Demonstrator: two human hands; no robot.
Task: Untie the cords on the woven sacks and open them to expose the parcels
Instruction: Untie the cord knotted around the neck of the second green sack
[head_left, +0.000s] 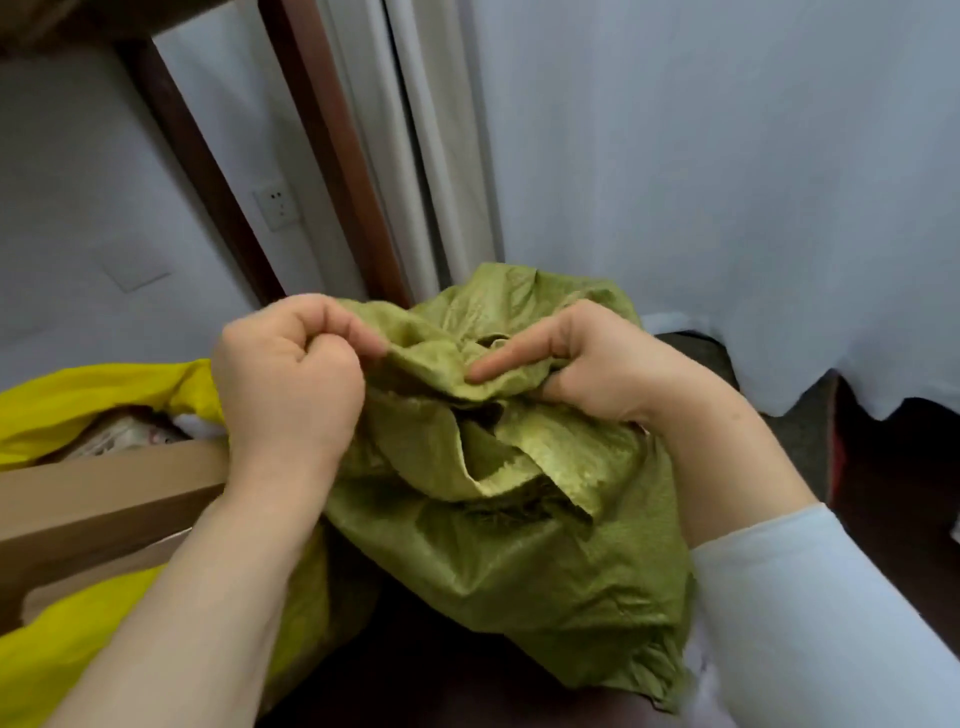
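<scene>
An olive-green woven sack (524, 545) stands in front of me with its crumpled top gathered between my hands. My left hand (285, 384) grips the left edge of the sack's mouth with curled fingers. My right hand (587, 364) holds the right side of the bunched top, its forefinger stretched out along the fabric and the other fingers tucked into the folds. A dark gap shows among the folds at the sack's mouth. No cord and no parcels can be made out in this sack.
A yellow sack (78, 400) lies open at the left with a long brown cardboard box (104, 499) sticking out of it. Behind are a white wall, a dark wooden door frame (332, 156) and a pale curtain (727, 182). The floor is dark.
</scene>
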